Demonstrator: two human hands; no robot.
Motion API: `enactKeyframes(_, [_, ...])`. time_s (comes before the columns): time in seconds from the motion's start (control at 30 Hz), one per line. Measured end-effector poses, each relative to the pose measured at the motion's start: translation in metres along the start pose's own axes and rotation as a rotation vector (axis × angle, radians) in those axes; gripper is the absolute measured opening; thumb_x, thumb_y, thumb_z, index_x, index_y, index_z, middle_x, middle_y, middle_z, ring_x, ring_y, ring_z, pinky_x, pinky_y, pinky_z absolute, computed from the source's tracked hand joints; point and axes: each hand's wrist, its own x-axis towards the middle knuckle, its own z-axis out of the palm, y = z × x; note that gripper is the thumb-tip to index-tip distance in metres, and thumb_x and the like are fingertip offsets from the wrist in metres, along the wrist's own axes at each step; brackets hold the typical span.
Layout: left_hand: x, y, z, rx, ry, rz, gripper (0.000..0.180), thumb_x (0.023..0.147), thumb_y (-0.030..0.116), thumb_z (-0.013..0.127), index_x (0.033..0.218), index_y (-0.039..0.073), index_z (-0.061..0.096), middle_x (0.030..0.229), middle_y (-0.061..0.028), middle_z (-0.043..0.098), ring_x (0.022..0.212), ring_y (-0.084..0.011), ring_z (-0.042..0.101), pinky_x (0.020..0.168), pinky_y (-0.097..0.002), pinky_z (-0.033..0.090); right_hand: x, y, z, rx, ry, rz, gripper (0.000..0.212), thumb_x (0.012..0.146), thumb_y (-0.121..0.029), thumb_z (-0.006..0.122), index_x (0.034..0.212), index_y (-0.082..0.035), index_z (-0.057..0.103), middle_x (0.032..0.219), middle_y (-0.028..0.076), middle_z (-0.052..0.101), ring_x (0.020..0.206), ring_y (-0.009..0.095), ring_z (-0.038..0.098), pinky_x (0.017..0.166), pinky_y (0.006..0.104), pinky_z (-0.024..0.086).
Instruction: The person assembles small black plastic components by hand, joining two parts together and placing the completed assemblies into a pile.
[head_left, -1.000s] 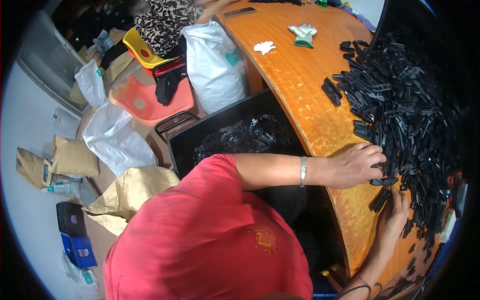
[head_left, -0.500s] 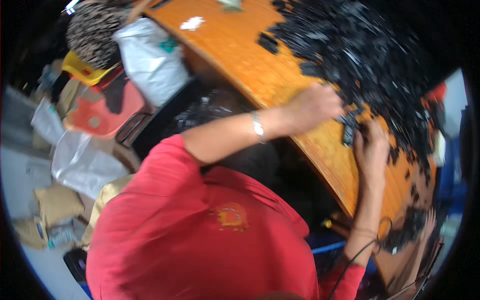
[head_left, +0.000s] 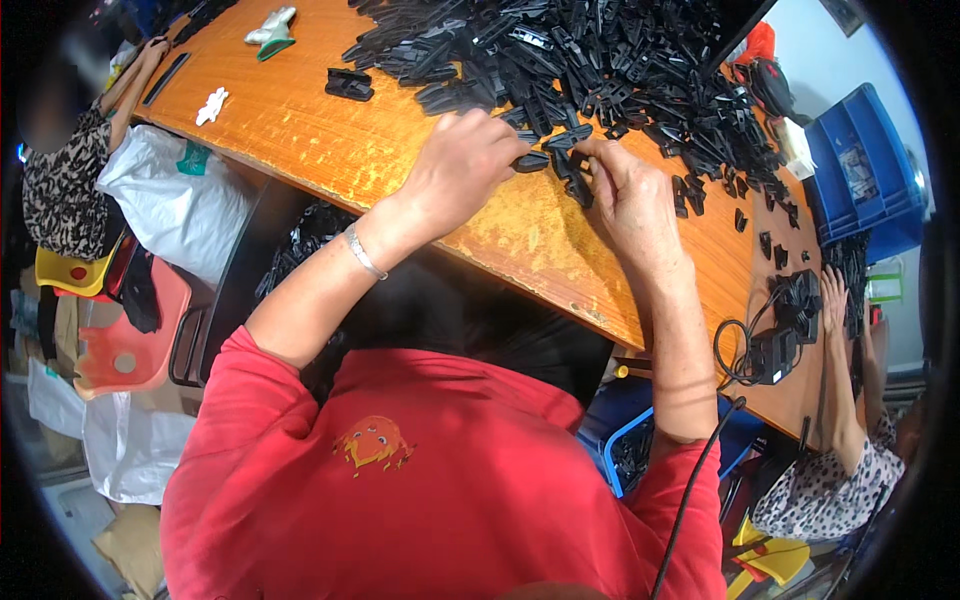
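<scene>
A large heap of black plastic clip-like pieces covers the far part of the wooden table. At its near edge my left hand is closed, fingertips pinched at a small dark piece. Just to the right, my right hand is closed too, thumb and forefinger on a long black clip-like piece that points down toward the table. The fingertips of both hands are close together, and my left fingers partly hide what they grip. One separate black clip lies left of the heap.
On the wooden table lie a glove and a small white object. A black cable device sits at the right, beside another person's hand. Blue crates stand beyond. Another person sits far left, near a white sack.
The view has turned and steadied, so the table and heap appear shifted left. My right hand has come level with my left, and both now meet at the heap's near edge.
</scene>
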Motion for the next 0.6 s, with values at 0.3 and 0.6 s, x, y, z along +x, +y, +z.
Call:
enactKeyframes(0.3, [0.005,0.013,-0.009,-0.305,0.192,-0.217,0.047,0.085,-0.001,0.082,0.130,0.006,0.071,0.105,-0.0069,0.068,0.089,-0.0203,0.066,0.076,-0.0327,0.054,-0.008,-0.004,0.005,0.086,-0.299,-0.063,0.012,0.096,-0.012,0.073,0.104,-0.005,0.077,0.093,0.022,0.076,0.090,0.043,0.075,0.079,0.0503,0.059])
enactKeyframes(0.6, [-0.022,0.013,-0.022,-0.376,0.020,-0.353,0.026,0.082,0.015,0.092,0.097,0.002,0.076,0.097,-0.0098,0.070,0.091,-0.0284,0.070,0.081,-0.0386,0.055,-0.008,0.004,0.002,-0.125,-0.138,0.034,0.028,0.085,-0.008,0.087,0.111,-0.001,0.080,0.101,0.016,0.071,0.084,0.033,0.074,0.077,0.0424,0.058])
